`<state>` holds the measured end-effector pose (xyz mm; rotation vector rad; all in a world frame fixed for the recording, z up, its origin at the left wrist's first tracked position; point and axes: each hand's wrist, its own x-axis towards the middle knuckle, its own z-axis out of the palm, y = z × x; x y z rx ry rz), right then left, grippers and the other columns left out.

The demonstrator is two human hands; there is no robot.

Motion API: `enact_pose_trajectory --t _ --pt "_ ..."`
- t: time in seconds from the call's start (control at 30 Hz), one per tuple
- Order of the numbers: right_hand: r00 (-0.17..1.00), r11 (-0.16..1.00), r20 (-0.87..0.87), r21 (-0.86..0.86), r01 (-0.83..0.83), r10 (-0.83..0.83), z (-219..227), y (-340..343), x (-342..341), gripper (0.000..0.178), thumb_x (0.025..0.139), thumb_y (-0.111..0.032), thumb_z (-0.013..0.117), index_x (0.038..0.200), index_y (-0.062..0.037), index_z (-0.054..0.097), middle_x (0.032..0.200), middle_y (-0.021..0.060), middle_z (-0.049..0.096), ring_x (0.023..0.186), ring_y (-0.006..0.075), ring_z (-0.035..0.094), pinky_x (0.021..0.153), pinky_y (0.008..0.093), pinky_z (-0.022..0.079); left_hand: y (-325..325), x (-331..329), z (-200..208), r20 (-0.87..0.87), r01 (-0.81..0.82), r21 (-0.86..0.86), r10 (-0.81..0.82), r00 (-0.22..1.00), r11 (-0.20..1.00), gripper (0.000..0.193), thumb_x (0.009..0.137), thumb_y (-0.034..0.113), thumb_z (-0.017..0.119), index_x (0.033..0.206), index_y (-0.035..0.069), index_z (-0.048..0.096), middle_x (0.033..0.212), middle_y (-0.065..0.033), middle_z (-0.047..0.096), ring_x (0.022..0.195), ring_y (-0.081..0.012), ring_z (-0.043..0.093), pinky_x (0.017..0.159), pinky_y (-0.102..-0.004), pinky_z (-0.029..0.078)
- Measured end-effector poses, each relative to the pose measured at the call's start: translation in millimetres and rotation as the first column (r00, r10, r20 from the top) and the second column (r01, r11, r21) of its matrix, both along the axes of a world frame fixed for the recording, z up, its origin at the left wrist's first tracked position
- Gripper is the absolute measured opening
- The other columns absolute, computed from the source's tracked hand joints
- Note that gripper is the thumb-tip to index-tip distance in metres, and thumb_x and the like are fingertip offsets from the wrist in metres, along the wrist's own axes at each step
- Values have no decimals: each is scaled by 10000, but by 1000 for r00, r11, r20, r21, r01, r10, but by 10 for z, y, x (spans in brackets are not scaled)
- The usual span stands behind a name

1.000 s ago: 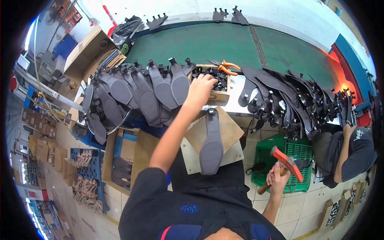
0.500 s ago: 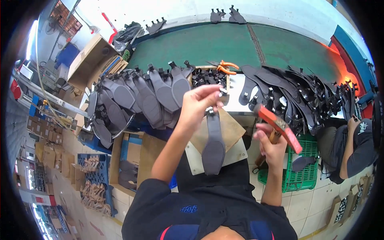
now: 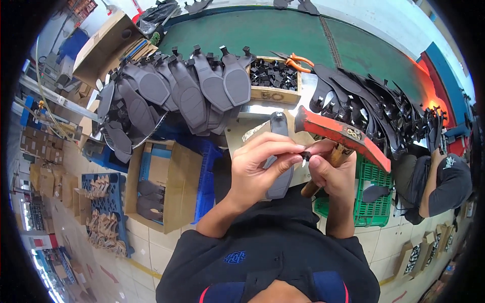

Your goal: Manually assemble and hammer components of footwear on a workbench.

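Observation:
In front of my chest, my left hand (image 3: pixel 255 164) pinches a small black heel tip (image 3: pixel 305 156) with a pale pin. My right hand (image 3: pixel 337 175) is closed round the wooden handle of a hammer (image 3: pixel 343 135) with a worn red head; its thumb and forefinger also reach the heel tip. Below my hands a dark grey shoe sole (image 3: pixel 281 187) lies on a pale board (image 3: pixel 235 132), its heel pointing away from me. My left fingers hide the middle of the sole. Beyond it stands a wooden box (image 3: pixel 273 95) full of black heel tips.
Orange-handled pliers (image 3: pixel 298 62) lie behind the box. Heeled soles are piled at left (image 3: pixel 197 96) and right (image 3: pixel 348 91). A cardboard box (image 3: pixel 174 187) holding soles stands at lower left, a green crate (image 3: pixel 374 202) at lower right. Another person (image 3: pixel 439 184) sits at far right.
My left hand has come down and nearer with the heel tip, meeting my right hand. The hammer has shifted slightly up and left. The view has tilted, so the bench appears higher.

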<state>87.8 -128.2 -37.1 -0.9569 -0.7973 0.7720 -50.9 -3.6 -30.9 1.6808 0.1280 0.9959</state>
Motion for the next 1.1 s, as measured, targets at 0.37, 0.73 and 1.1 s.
enact_pose_trajectory --t 0.37,0.73,1.1 --pt "996 996 76 -66 53 -48 -183 2 -153 337 909 -246 721 1058 37 612 721 61 589 417 48 418 359 210 286 65 -48 -62 35 -95 190 89 995 977 202 732 153 826 888 61 736 1047 -71 677 1005 -248 635 861 -366 508" --pt "1000 985 3 -174 16 -15 -130 87 -78 237 883 -101 687 1021 72 603 629 38 544 395 41 404 355 201 283 174 -59 18 -39 -175 518 227 973 837 262 668 182 829 851 75 675 999 -46 629 927 -260 581 821 -384 477" --pt "978 953 150 -245 179 -145 -500 500 475 229 867 -25 695 1067 54 617 853 132 703 418 23 422 375 191 309 983 679 -1139 -270 -17 318 108 957 948 486 806 215 774 1207 18 583 1227 -178 612 1101 -356 597 948 -405 475"
